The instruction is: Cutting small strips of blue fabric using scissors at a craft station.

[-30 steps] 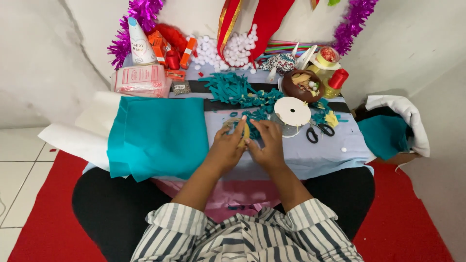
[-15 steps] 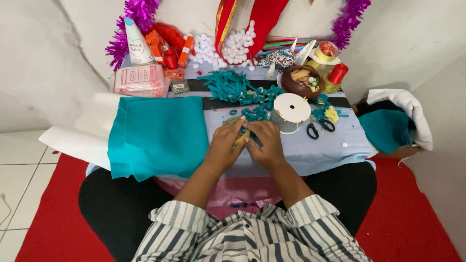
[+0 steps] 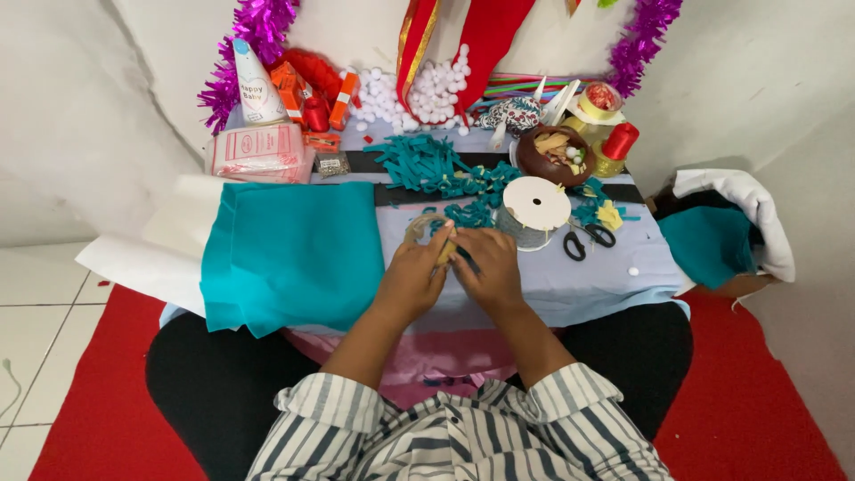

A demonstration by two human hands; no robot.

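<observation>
White-walled corner, red floor mat [image 3: 80,419], low tabletop [image 3: 588,285] under pale blue cloth. Left hand [image 3: 411,276] and right hand [image 3: 488,267] meet at centre, fingers pinched narrow on small teal felt piece [image 3: 465,258] with loop of twine [image 3: 426,227] just beyond. Large teal felt sheet [image 3: 289,254] lies left of hands. Twine spool [image 3: 532,211] stands just beyond right hand; black scissors [image 3: 588,240] to its right. Teal felt scraps [image 3: 427,165] farther back, near brown bowl [image 3: 557,156].
</observation>
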